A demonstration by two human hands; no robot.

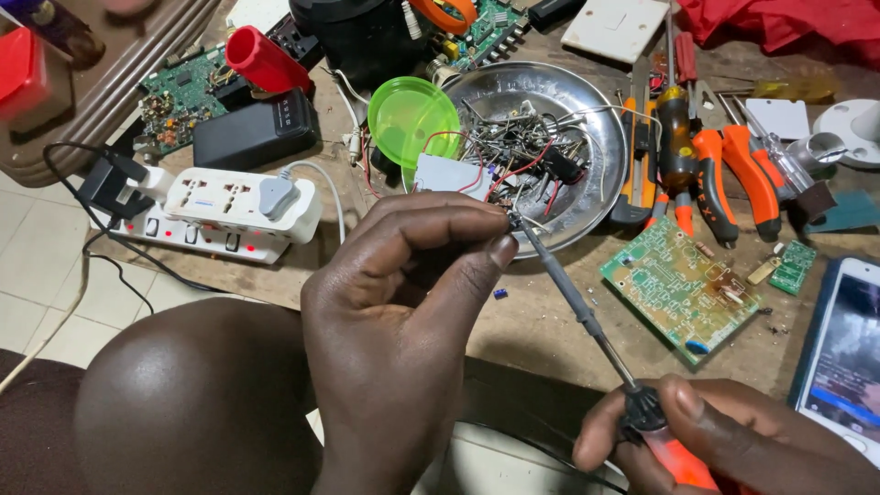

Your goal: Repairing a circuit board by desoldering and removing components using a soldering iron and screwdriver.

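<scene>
Your left hand (403, 302) pinches a tiny electronic component (510, 218), possibly a small part with wire leads, though it is too small to tell, between thumb and forefinger just in front of the steel bowl (605, 137) of loose parts. Your right hand (706, 440) is closed around the orange handle of the soldering iron (577, 302), whose tip touches the component right at your left fingertips (500, 249). That closeness is the risk: a small slip could put the hot tip on your thumb, or knock the part onto the cluttered counter (541, 321), beside the green circuit board (678, 284).
</scene>
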